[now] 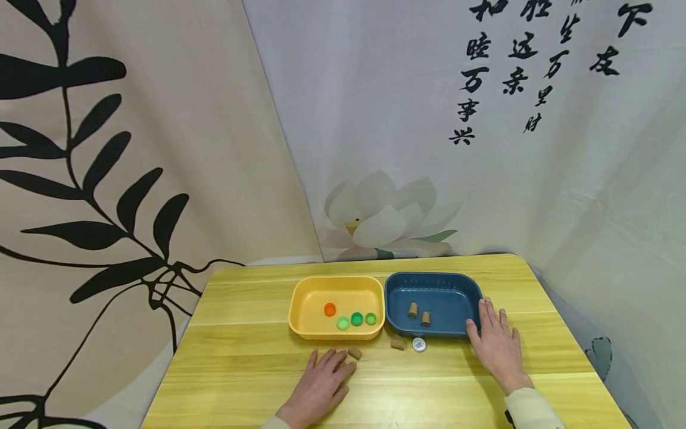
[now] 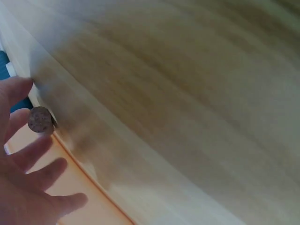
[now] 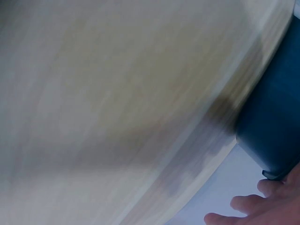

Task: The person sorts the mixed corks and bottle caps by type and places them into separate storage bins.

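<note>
My left hand [image 1: 318, 386] reaches over the table in front of the yellow tray [image 1: 297, 313], fingers spread and slightly bent. Right at its fingertips lies a brown cork [image 1: 355, 353], whose round end [image 2: 40, 120] faces the left wrist camera. My right hand [image 1: 498, 345] rests against the right front corner of the blue tray [image 1: 450, 328], thumb at the front side and fingertips at the right rim. In the right wrist view its fingers [image 3: 248, 205] are loosely extended beside the tray wall. Two corks [image 1: 413, 310] stand inside the blue tray.
Inside the yellow tray are an orange cap [image 1: 329, 309] and several green caps [image 1: 356, 319]. Another cork [image 1: 398, 344] and a white-silver cap [image 1: 419, 344] lie before the blue tray. Both trays stand side by side near the wooden table's [image 1: 241, 333] back edge, with curtains [image 1: 386, 119] behind.
</note>
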Demonstrator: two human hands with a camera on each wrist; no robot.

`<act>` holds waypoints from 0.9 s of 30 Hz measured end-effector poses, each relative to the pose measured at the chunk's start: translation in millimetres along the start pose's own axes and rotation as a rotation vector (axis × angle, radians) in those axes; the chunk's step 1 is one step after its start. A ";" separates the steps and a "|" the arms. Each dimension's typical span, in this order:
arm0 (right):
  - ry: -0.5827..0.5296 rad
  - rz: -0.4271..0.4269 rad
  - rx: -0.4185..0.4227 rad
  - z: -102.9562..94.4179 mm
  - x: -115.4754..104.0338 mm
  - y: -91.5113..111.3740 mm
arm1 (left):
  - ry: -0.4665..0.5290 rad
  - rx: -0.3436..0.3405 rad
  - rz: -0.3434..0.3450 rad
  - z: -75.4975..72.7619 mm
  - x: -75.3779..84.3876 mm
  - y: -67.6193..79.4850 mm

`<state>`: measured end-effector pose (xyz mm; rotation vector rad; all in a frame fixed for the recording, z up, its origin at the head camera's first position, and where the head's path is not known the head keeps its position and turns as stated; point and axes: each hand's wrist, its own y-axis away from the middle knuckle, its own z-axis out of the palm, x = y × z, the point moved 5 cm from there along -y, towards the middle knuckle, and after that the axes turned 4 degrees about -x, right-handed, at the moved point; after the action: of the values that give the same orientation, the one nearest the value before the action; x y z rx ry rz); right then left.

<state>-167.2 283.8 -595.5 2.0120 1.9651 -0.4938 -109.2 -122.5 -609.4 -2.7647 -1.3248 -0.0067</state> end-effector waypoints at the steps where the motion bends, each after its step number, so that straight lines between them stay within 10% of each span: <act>1: 0.000 0.000 -0.001 0.2 0.2 0.0 | 0.003 -0.024 -0.015 0.9 -1.1 0.6; 6: 0.001 0.002 -0.007 0.9 0.6 -0.1 | -0.006 -0.057 -0.023 1.5 -3.1 3.9; 27: 0.001 -0.001 -0.004 -0.3 0.4 0.4 | -0.014 0.179 0.068 -21.0 7.0 1.4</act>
<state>-166.7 284.3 -595.4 2.0099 1.9659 -0.4885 -103.1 -119.4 -588.3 -2.6608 -1.1712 0.1286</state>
